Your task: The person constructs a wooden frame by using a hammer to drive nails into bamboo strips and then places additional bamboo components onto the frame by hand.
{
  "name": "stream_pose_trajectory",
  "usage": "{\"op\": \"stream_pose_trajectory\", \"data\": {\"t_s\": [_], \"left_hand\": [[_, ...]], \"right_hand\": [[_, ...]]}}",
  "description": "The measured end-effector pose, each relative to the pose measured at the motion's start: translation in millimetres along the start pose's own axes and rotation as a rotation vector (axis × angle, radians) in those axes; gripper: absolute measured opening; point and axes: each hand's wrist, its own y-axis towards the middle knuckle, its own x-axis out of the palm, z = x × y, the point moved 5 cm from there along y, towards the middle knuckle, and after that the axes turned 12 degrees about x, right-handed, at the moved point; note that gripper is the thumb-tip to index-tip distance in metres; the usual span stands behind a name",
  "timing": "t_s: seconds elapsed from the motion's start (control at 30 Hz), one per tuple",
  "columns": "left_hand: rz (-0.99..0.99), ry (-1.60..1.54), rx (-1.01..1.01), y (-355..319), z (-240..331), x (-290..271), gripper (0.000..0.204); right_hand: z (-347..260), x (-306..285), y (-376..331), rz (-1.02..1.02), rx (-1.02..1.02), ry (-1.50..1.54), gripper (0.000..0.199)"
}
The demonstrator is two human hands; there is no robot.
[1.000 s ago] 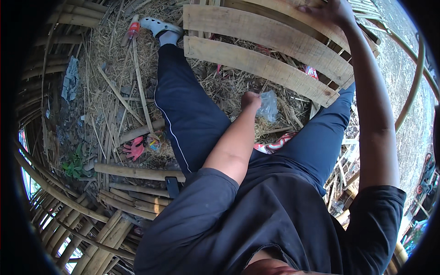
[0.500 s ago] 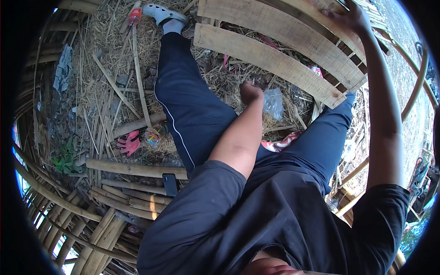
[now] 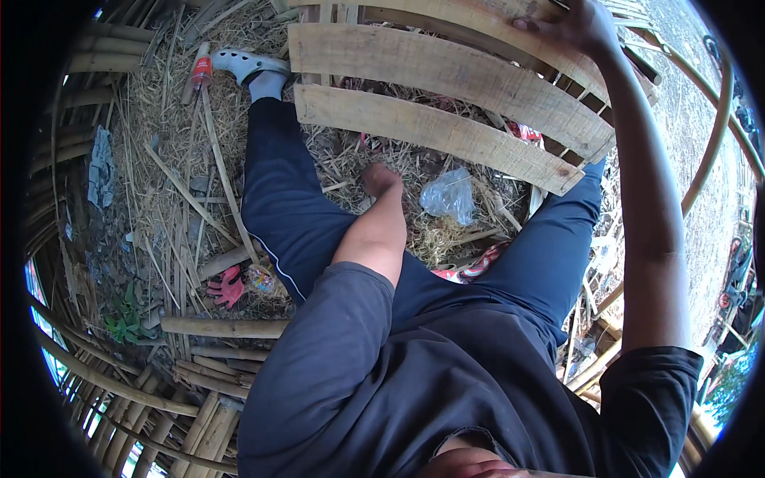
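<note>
A wooden slatted panel point(image 3: 446, 64), made of several pale planks with gaps between them, leans across my legs at the top. My right hand point(image 3: 570, 30) grips its upper plank, the thumb lying on the face and the fingers partly out of sight over the edge. Between my legs, below the lowest plank, my left hand point(image 3: 381, 179) hovers low over the straw. It looks closed, but its fingers are foreshortened and anything in them cannot be made out. A crumpled clear plastic bag point(image 3: 448, 195) lies to the right of that hand.
Straw covers the ground, with a red glove point(image 3: 226, 287), a bamboo pole point(image 3: 223, 327) and a red-labelled bottle point(image 3: 201, 73) to the left. My foot in a pale clog point(image 3: 247, 64) rests beside the panel. Bamboo framing point(image 3: 709, 151) stands at right.
My left hand has moved left, farther from the plastic bag. My right hand keeps its grip on the panel. The view has shifted, and my sleeve now hides the phone seen before.
</note>
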Motion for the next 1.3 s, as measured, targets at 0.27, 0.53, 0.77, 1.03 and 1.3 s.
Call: {"op": "stream_pose_trajectory", "data": {"t_s": [0.27, 0.53, 0.77, 1.03, 1.3], "left_hand": [[-0.081, 0.111, 0.072, 24, -6, 12, 0.027], [-0.34, 0.281, 0.301, 80, 23, -2, 0.039], [-0.922, 0.584, 0.548, 53, 67, -94, 0.014], [-0.809, 0.156, 0.687, 19, 41, -226, 0.019], [-0.629, 0.062, 0.618, -31, 79, -252, 0.021]], "right_hand": [[-9, -9, -2, 0.067, -0.11, 0.055, 0.101], [-9, -15, -9, -0.012, -0.04, 0.065, 0.083], [4, -7, -21, 0.088, -0.132, 0.132, 0.083], [-12, -14, -25, 0.024, -0.139, 0.081, 0.088], [-16, -10, -24, 0.008, -0.094, 0.04, 0.089]]}}
